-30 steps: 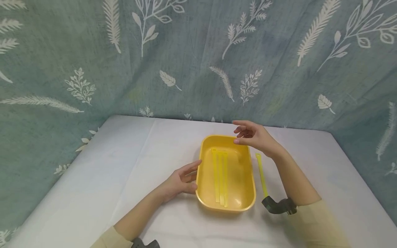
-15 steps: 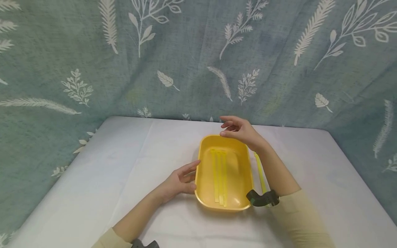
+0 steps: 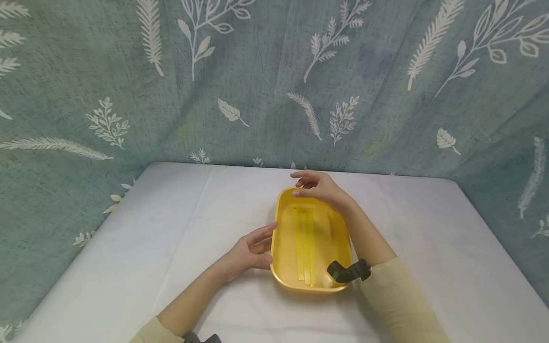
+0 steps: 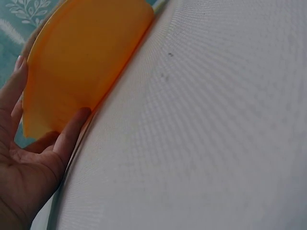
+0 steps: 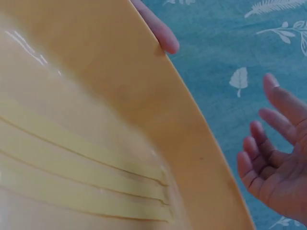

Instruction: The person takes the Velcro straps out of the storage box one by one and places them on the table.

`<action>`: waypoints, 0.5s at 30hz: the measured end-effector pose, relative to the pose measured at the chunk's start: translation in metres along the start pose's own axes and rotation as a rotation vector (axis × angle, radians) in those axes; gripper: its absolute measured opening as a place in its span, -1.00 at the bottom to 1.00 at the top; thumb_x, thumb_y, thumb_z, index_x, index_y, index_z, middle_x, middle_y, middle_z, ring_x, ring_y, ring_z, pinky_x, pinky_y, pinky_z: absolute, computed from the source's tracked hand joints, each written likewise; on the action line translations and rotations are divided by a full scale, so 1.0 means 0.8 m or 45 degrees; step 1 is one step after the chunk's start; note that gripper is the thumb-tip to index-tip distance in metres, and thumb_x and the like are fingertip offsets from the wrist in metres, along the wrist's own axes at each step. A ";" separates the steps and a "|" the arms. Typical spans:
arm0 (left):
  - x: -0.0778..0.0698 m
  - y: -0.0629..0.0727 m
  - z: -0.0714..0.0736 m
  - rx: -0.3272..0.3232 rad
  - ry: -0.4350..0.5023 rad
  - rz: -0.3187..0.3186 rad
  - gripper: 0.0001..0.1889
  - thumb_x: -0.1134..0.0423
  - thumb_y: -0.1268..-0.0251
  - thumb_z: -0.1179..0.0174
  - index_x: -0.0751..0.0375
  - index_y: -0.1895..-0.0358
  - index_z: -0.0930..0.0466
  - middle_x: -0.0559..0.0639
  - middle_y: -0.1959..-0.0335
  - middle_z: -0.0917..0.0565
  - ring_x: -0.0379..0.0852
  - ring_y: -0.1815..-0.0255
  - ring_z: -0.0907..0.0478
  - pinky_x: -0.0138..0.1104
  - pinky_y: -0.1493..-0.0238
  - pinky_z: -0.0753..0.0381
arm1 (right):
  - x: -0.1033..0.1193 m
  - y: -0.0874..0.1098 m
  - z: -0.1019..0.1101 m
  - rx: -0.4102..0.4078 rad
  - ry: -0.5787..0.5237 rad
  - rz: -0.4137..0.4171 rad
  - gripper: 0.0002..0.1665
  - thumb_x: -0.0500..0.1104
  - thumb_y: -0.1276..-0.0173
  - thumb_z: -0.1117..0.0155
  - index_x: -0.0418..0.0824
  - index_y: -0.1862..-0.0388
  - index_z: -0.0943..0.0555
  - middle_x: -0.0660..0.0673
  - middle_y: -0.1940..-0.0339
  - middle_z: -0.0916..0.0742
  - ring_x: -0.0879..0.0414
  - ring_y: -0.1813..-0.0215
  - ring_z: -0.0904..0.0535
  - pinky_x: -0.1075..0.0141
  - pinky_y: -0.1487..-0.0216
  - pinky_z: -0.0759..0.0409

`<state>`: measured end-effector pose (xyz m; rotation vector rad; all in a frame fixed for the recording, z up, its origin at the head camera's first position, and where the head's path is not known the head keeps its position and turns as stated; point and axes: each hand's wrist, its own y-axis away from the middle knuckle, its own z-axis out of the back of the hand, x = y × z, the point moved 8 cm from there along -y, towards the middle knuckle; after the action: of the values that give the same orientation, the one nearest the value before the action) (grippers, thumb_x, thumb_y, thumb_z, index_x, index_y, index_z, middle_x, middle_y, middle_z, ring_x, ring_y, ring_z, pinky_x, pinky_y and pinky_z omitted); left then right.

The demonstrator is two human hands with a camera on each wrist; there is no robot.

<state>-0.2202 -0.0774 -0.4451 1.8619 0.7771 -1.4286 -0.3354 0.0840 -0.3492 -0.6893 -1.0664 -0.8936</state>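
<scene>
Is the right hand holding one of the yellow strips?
No, the right hand holds nothing, and three yellow strips lie inside the yellow tray.

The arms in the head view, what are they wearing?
Cream sleeves: the left sleeve and the right sleeve both stop on the forearm. A bent black gadget sits at the right cuff; another black gadget, on the left, is partly cut off. No cables show.
</scene>
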 end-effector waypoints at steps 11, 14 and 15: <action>-0.002 -0.002 -0.002 0.010 0.016 -0.002 -0.15 0.34 -0.09 -0.28 -0.09 -0.43 -0.01 0.08 -0.45 -0.01 0.10 -0.41 -0.09 -0.08 -0.05 -0.53 | -0.041 -0.002 -0.023 0.124 -0.046 -0.129 -0.39 -0.18 -0.10 -0.39 -0.18 -0.16 -0.47 -0.28 0.12 -0.60 0.06 0.18 -0.54 0.12 0.08 -0.58; -0.001 -0.002 -0.001 0.010 0.019 -0.005 -0.14 0.36 -0.09 -0.28 -0.07 -0.43 -0.01 0.08 -0.44 -0.02 0.10 -0.41 -0.09 -0.08 -0.05 -0.52 | -0.051 0.000 -0.027 0.156 -0.024 -0.173 -0.37 -0.20 -0.09 -0.39 -0.21 -0.18 -0.46 -0.22 0.19 -0.62 0.09 0.26 -0.55 0.13 0.16 -0.58; -0.001 -0.002 0.000 0.009 0.019 -0.007 -0.14 0.36 -0.09 -0.28 -0.07 -0.43 -0.01 0.08 -0.44 -0.02 0.10 -0.41 -0.09 -0.08 -0.05 -0.53 | -0.054 0.001 -0.028 0.167 -0.007 -0.185 -0.37 -0.20 -0.09 -0.39 -0.22 -0.18 -0.45 -0.19 0.21 -0.63 0.10 0.29 -0.55 0.15 0.19 -0.58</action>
<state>-0.2216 -0.0766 -0.4444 1.8787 0.7857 -1.4241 -0.3342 0.0773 -0.3973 -0.5100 -1.1809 -0.9370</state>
